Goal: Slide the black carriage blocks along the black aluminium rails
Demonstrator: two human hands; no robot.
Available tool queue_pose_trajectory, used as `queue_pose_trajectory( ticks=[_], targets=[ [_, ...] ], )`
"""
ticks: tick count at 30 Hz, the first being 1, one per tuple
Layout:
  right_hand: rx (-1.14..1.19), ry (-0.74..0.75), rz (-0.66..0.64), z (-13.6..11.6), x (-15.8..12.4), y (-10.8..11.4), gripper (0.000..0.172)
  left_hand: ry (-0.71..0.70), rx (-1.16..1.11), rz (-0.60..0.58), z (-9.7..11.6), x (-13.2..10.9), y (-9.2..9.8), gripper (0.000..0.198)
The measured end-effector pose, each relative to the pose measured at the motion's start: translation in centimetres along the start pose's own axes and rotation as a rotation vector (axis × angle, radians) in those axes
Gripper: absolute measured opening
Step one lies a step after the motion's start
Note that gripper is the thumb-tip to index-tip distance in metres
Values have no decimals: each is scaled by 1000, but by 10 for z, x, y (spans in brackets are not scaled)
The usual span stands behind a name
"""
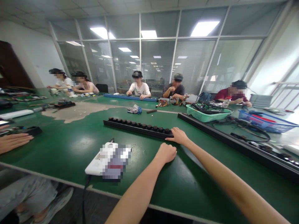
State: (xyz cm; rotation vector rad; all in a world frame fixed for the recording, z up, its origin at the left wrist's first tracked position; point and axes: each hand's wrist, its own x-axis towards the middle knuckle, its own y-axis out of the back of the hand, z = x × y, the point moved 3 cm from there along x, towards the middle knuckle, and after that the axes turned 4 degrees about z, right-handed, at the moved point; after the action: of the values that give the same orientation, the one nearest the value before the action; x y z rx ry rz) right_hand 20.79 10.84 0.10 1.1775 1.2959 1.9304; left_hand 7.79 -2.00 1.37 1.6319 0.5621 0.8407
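A long black strip [137, 127] with a row of round black knobs lies across the green table [70, 149] in front of me. My right hand [178, 135] rests on its right end, fingers curled over the strip. Just short of the strip, my left hand [166, 153] sits on the table as a loose fist; nothing shows in it. A white flat device [95, 163] with a cable lies to the left of my left arm near the table's front edge.
Another person's hand [12, 141] lies flat at the far left. A long black rail [233, 141] runs along the right. A green basket [206, 113] of cables and a blue basket [268, 121] stand behind it. Several people sit at the far side.
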Motion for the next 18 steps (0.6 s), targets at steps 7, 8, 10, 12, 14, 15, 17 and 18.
queue_pose_trajectory(
  ticks=[7, 8, 10, 12, 14, 15, 17, 18],
  targets=[
    [39, -46, 33, 65, -111, 18, 65, -55, -20, 183, -1, 2, 12, 30],
    [56, -69, 38, 75, -127, 19, 68, -57, -25, 234, -3, 2, 14, 30],
    [101, -102, 52, 98, -158, 21, 74, -31, -23, 325, -7, 3, 17, 28],
    [142, -116, 75, 122, -186, 24, 78, 3, -25, 404, -13, 4, 15, 26],
    [169, -132, 82, 148, -211, 27, 81, 63, -27, 498, -20, 4, 11, 37],
    [164, -159, 89, 161, -222, 29, 81, 89, -27, 525, -24, 4, 8, 43],
    [130, -226, 95, 185, -240, 32, 80, 149, -23, 525, -33, 4, 0, 57],
    [106, -254, 85, 194, -248, 32, 80, 166, -17, 505, -38, 4, -4, 62]
  ],
)
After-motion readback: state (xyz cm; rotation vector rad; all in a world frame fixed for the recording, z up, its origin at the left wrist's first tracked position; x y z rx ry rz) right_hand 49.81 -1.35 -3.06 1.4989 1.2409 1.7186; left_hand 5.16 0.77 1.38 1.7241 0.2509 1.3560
